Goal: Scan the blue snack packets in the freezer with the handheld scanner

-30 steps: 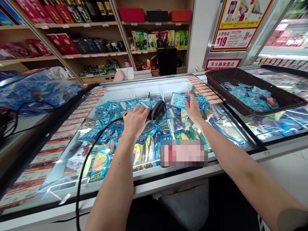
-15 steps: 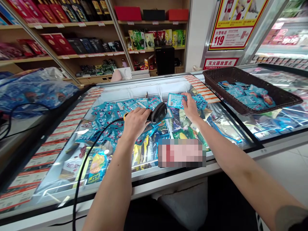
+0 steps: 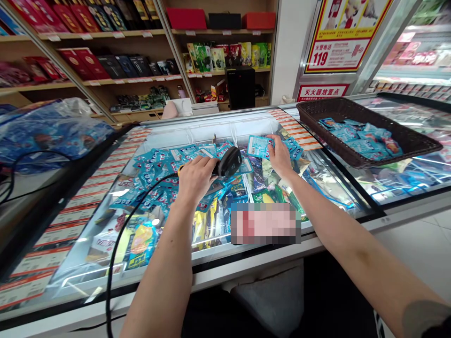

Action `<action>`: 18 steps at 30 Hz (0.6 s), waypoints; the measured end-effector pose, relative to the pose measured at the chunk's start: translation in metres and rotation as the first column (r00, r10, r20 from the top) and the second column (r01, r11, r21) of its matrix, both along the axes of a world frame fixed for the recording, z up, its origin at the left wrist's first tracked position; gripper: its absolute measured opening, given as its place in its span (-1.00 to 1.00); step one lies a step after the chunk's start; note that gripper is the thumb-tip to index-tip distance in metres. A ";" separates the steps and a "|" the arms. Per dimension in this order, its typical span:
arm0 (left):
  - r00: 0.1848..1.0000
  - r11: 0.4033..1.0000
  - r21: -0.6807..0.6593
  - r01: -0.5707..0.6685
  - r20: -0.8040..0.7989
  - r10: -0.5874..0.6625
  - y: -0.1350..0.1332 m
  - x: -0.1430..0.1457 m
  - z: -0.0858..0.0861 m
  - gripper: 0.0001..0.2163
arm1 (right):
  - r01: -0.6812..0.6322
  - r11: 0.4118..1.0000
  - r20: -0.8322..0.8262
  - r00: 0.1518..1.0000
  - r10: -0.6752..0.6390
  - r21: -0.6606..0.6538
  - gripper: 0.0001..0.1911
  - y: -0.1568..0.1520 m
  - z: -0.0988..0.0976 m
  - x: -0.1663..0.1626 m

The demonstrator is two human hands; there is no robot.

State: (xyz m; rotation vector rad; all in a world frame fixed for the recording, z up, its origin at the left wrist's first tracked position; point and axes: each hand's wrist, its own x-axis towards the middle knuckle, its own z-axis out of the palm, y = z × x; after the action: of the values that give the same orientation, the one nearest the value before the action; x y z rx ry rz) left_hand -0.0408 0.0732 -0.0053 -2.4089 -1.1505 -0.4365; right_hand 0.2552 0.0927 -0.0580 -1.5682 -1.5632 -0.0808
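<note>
My left hand (image 3: 197, 180) is wrapped round the handle of a black corded barcode scanner (image 3: 230, 162), its head pointing right. Between the fingers of my right hand (image 3: 280, 155) is a small blue snack packet (image 3: 259, 146), with a printed label and barcode side showing. The packet is held up just right of the scanner head, apart from it. Many similar blue packets (image 3: 158, 162) lie in a loose spread on the glass top of the chest freezer (image 3: 211, 277), left of and beneath my left hand. The scanner's black cable (image 3: 120, 234) runs down past my left forearm.
A brown woven basket (image 3: 369, 155) with more blue packets stands on the right. At the left lies a large clear bag (image 3: 52, 131) of blue packets. A blurred-out object (image 3: 266, 223) rests at the freezer's front edge. Stocked shelves (image 3: 116, 80) line the back.
The scanner head has tilted slightly upward and shifted a little left with my left hand. The packet in my right hand has moved slightly right, away from the scanner.
</note>
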 end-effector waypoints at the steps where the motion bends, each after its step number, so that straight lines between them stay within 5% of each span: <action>1: 1.000 1.000 0.003 -0.014 0.008 0.014 0.001 -0.002 0.000 -0.69 | 0.028 1.000 0.010 1.000 -0.028 0.003 -0.58 0.000 -0.001 0.002; 9: 0.995 0.994 0.047 -0.095 0.045 0.093 0.005 -0.013 -0.002 -0.69 | 0.190 0.982 0.138 0.973 -0.186 -0.021 -0.58 -0.010 0.001 0.005; 15: 0.987 0.987 0.063 -0.149 0.077 0.144 0.007 -0.018 -0.005 -0.69 | -0.064 0.996 0.352 0.932 0.083 -0.066 -0.67 -0.016 0.003 -0.007; 18: 0.983 0.984 0.064 -0.169 0.079 0.164 0.007 -0.019 -0.004 -0.68 | -0.083 0.989 0.427 0.895 0.127 -0.120 -0.73 -0.015 0.000 -0.007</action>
State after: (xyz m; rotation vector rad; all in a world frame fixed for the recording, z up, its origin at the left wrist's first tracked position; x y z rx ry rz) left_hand -0.0594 0.0799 -0.0097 -2.2317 -1.3342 -0.5063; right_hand 0.2483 0.0776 -0.0581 -1.6117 -2.0239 -0.3160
